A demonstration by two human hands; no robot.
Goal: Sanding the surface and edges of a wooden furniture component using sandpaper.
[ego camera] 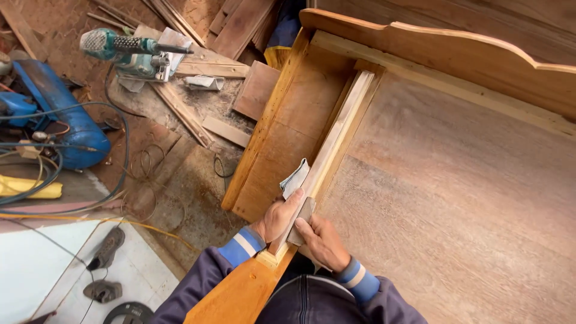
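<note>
A long pale wooden rail [337, 134] runs along a brown wooden furniture panel [456, 198], from near me up to the far corner. My left hand [277, 217] rests on the left side of the rail and holds a folded sheet of grey sandpaper [294, 178] against the wood. My right hand [321, 240] sits on the right side of the rail, its fingers pressing a small grey sanding block [302, 219] on the rail's top. Both sleeves are dark with blue and white cuffs.
A curved wooden headboard edge [456, 42] borders the panel at the top. On the dusty floor to the left lie a green power tool [129, 51], a blue compressor [57, 114] with hoses, wood offcuts [225, 131] and shoes [108, 247].
</note>
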